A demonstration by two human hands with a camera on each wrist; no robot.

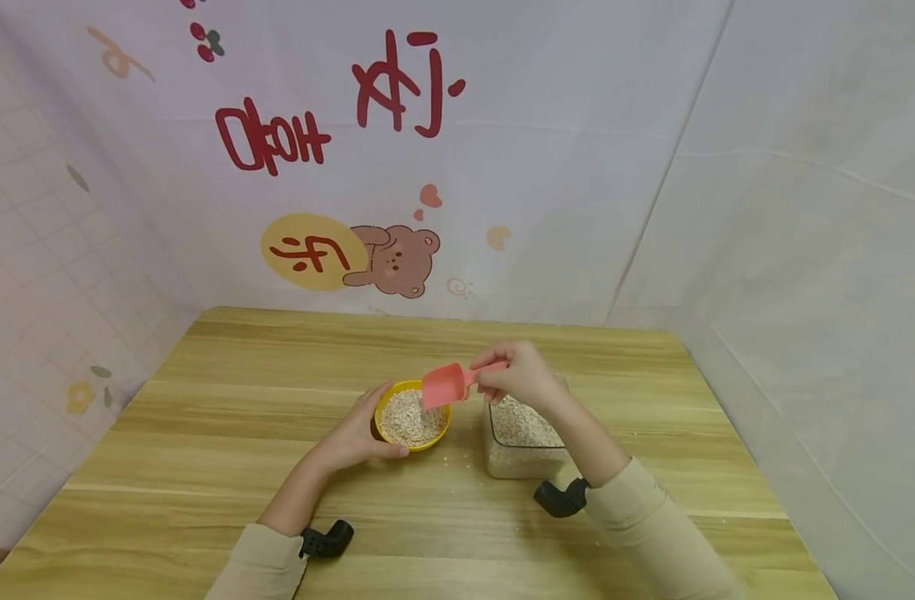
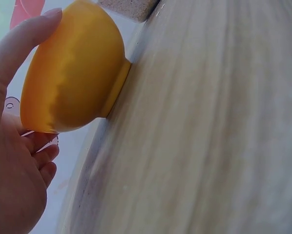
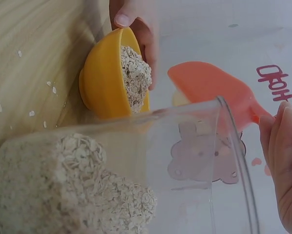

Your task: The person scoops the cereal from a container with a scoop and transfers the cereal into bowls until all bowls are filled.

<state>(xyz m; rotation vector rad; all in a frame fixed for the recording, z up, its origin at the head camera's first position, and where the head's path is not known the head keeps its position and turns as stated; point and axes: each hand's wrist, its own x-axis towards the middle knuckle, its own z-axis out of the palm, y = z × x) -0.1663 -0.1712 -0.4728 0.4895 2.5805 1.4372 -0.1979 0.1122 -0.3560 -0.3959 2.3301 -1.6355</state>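
Note:
A yellow bowl (image 1: 385, 435) of rolled oats (image 1: 408, 417) stands on the wooden table. Around its left side is my left hand (image 1: 356, 435), the thumb at the near rim and the fingers on the far side; the left wrist view shows the thumb against the bowl's wall (image 2: 82, 63). My right hand (image 1: 521, 375) grips the handle of a pink scoop (image 1: 444, 386) above the bowl's right rim. The scoop's pink inside shows bare in the head view. Below the right hand sits a clear rectangular container (image 1: 517, 462) with more oats (image 3: 107, 195) in it.
Several stray oat flakes (image 3: 49, 84) lie on the table (image 1: 442, 533) between bowl and container. A white printed cloth (image 1: 547, 167) hangs behind the table's far edge, with more cloth at both sides. Dark wrist mounts (image 1: 561, 498) sit at both cuffs.

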